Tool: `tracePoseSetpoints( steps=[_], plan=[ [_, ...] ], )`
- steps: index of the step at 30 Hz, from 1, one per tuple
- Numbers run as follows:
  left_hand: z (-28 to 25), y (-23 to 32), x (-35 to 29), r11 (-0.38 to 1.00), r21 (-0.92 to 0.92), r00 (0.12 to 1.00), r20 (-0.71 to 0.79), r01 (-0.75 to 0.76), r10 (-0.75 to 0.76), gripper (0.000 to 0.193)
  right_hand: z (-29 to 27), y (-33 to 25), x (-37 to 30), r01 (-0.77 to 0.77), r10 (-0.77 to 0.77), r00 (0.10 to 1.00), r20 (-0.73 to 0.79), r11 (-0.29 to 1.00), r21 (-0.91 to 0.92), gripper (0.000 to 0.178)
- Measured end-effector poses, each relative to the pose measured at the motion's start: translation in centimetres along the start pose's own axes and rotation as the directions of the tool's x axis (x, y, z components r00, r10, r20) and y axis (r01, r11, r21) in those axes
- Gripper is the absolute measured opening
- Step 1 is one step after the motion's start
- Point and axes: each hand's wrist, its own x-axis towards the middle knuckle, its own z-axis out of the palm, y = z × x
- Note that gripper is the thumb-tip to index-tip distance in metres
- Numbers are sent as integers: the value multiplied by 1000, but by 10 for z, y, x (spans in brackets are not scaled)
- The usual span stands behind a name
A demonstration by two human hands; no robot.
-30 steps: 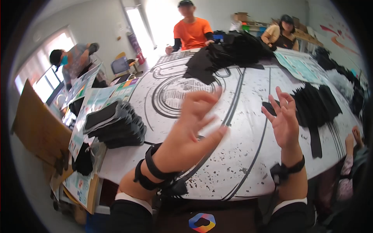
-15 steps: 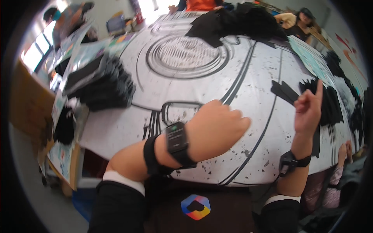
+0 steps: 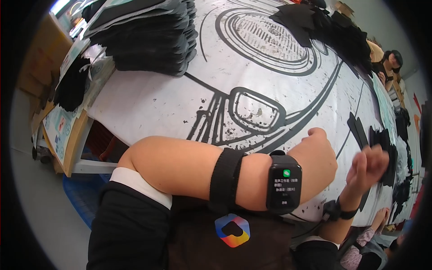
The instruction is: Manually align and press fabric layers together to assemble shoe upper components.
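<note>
My left forearm lies across the front of the table, a lit smartwatch [image 3: 284, 184] and a black strap [image 3: 226, 177] around it. Beyond the watch, my left hand [image 3: 317, 155] is curled into a fist, its back toward me and most fingers hidden; nothing shows in it. My right hand [image 3: 368, 168] is raised at the right, its fingers bent and smeared by motion. A dark band with a small device [image 3: 335, 209] circles the right wrist. Narrow black fabric pieces [image 3: 357, 128] and a black fabric pile [image 3: 383, 148] lie nearest to the right hand.
A tall stack of black cut pieces [image 3: 148, 45] stands at the table's left. More black fabric [image 3: 333, 33] is heaped at the far right. The white table cover [image 3: 135, 103] bears black line drawings. One person [image 3: 391, 63] is at the far right, another person's arm [image 3: 380, 218] at lower right.
The view has turned left and down, so the stack looks nearer. My left wrist has turned the watch screen up. The right hand's raised index finger has folded down.
</note>
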Motion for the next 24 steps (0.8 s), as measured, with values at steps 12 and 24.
tracePoseSetpoints(
  steps=[12, 24],
  plan=[
    [-8, -17, 32, 465, -885, 965, -104, 21, -241, 45, 1, -10, 1, -465, 323, 881, 345, 724, 510, 66],
    [4, -76, 8, -346, -938, 737, 235, 1, -634, 35, -19, 21, 0, -648, 651, 749, 126, 679, 344, 56]
  ],
)
